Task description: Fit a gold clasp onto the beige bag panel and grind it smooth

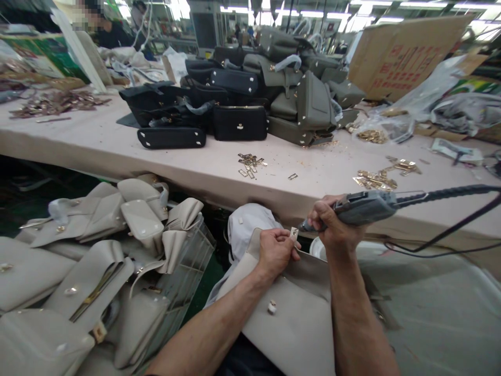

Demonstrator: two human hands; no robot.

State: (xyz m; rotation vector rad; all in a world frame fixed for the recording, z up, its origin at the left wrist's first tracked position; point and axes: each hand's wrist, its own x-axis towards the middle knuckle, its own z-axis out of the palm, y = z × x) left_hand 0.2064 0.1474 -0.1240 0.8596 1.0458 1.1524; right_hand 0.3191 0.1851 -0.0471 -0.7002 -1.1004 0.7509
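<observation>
A light grey bag (295,313) with a small metal lock lies over my lap, its flap raised toward the table. My left hand (276,251) pinches a small gold metal plate (293,233) at the flap's edge. In my right hand (335,230) is a grey electric screwdriver (366,205), fingers wrapped round its body. Its tip points left, close beside the plate; whether they touch cannot be made out. A black cable runs from the tool's back end to the right.
Black bags (240,123) and olive bags (315,104) are piled on the table (176,167). Small metal frames (249,164) and gold plates (374,180) lie nearer. Light grey bags (90,282) fill a crate (188,277) at left. A person (111,31) is at the back left.
</observation>
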